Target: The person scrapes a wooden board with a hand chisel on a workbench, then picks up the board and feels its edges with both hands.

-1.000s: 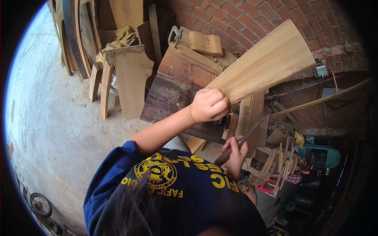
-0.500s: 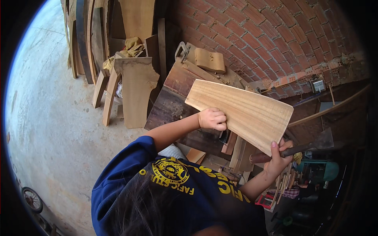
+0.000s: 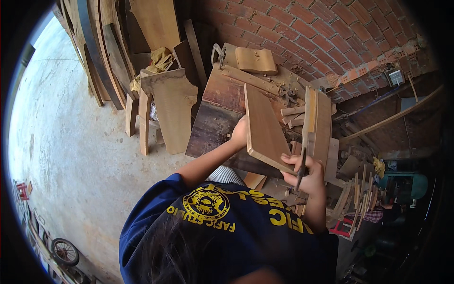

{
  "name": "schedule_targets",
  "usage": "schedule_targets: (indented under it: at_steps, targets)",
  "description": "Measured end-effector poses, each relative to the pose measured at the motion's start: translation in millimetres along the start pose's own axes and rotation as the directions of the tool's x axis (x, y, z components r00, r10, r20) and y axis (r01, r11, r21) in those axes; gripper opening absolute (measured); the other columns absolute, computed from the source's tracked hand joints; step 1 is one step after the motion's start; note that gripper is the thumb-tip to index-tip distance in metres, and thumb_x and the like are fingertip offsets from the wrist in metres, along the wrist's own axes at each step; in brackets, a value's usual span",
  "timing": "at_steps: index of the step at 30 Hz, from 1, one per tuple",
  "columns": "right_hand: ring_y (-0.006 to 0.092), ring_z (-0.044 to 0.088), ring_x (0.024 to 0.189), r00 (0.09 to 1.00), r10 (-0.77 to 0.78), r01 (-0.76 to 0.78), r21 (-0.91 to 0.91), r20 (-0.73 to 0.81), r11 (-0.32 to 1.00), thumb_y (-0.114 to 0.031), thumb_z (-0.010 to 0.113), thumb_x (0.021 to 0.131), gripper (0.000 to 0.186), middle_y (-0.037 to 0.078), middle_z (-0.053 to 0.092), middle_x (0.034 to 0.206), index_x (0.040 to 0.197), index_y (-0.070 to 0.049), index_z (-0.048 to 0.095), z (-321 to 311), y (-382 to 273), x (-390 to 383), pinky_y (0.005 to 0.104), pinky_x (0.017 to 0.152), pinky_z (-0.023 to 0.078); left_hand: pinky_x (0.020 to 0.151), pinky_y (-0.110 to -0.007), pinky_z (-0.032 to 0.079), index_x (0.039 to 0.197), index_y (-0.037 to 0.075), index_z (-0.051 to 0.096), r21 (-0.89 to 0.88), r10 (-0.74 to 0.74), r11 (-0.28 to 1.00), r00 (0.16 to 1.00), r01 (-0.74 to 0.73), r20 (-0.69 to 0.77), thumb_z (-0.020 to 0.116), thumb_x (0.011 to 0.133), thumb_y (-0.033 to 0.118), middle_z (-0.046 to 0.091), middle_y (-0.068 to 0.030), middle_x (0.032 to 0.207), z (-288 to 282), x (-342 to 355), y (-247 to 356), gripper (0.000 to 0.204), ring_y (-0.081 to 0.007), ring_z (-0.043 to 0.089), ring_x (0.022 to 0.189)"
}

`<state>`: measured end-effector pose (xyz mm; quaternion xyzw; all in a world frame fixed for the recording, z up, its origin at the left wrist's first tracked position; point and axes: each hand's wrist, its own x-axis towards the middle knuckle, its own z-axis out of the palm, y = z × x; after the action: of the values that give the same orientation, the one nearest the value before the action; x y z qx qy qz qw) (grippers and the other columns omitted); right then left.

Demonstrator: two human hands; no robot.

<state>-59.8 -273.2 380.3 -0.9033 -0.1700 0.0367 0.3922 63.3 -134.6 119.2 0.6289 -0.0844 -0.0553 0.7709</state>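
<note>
A flat, tapering wooden board [image 3: 268, 128] is tilted steeply above the workbench [image 3: 213, 125], with one broad face turned to the right. My left hand [image 3: 240, 132] holds its left edge, and most of those fingers are hidden behind the wood. At the board's lower right corner, my right hand [image 3: 309, 174] grips the edge with thumb and fingers. The same hand also keeps hold of a wide-bladed chisel [image 3: 301, 170], seen nearly edge-on and upright across the fingers.
On the bench lie a curved wooden block [image 3: 256, 61], a metal clamp [image 3: 217, 54], wood offcuts [image 3: 294, 116] and shavings. Long planks [image 3: 319, 128] stand right of the board. Boards [image 3: 170, 111] lean at the left, and a brick wall [image 3: 302, 33] rises behind.
The board has turned from lying nearly face-up to standing steeply on edge. My right hand has shifted left and twisted, swinging the chisel from sideways to upright.
</note>
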Motion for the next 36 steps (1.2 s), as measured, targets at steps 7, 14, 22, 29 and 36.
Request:
schedule_targets:
  at_steps: [7, 14, 22, 29, 36]
  targets:
    - [0.0236, 0.066, 0.099, 0.998, 0.030, -0.031, 0.006, 0.051, 1.000, -0.003, 0.075, 0.065, 0.032, 0.012, 0.068, 0.104, 0.096, -0.004, 0.065, 43, 27, -26, 0.0314, 0.082, 0.054, 0.100, -0.043, 0.040, 0.130, -0.003, 0.040, -0.506, -0.600, 0.465, 0.679, 0.726, 0.423, 0.035, 0.097, 0.047, 0.050, -0.0200, 0.127, -52, -17, 98, 0.060, -0.0295, 0.050, 0.119]
    - [0.0257, 0.067, 0.094, 0.980, 0.198, -0.198, -0.030, -0.012, 0.980, -0.019, 0.076, 0.074, 0.033, 0.013, 0.068, 0.101, 0.102, -0.004, 0.065, 115, 67, -84, 0.0327, 0.080, 0.053, 0.080, -0.034, 0.049, 0.117, 0.000, 0.046, -0.126, -0.686, 0.718, 0.726, 0.685, 0.040, 0.044, 0.099, 0.025, 0.058, -0.0123, 0.104, -29, -49, 15, 0.031, -0.0180, 0.058, 0.092]
    - [0.0247, 0.063, 0.062, 0.719, 0.694, -0.683, 0.154, -0.029, 0.714, -0.027, 0.065, 0.086, 0.035, 0.018, 0.057, 0.065, 0.084, 0.005, 0.050, 178, 112, -98, 0.0348, 0.059, 0.047, 0.087, -0.043, 0.046, 0.109, -0.004, 0.047, 0.340, -0.582, 0.744, 0.808, 0.575, -0.092, 0.040, 0.099, 0.033, 0.059, -0.0290, 0.106, -37, -89, -85, 0.039, -0.0381, 0.059, 0.100]
    - [0.0209, 0.065, 0.060, 0.500, 0.848, -0.851, 0.278, 0.176, 0.445, -0.022, 0.062, 0.087, 0.035, 0.017, 0.063, 0.077, 0.100, 0.009, 0.052, 188, 138, -106, 0.0314, 0.053, 0.050, 0.077, -0.052, 0.050, 0.102, -0.007, 0.050, 0.861, -0.550, 0.504, 0.793, 0.065, 0.262, 0.037, 0.098, 0.033, 0.063, -0.0293, 0.093, -47, -97, -95, 0.041, -0.0439, 0.061, 0.096]
    - [0.0248, 0.068, 0.080, 0.502, 0.822, -0.851, 0.324, 0.269, 0.414, -0.029, 0.058, 0.089, 0.058, 0.018, 0.066, 0.095, 0.131, 0.006, 0.040, 172, 153, -125, 0.0355, 0.074, 0.053, 0.069, -0.041, 0.053, 0.092, 0.002, 0.054, 0.826, -0.231, 0.482, 0.868, -0.290, 0.440, 0.052, 0.092, 0.029, 0.063, -0.0155, 0.090, 1, -96, 5, 0.027, -0.0339, 0.064, 0.081]
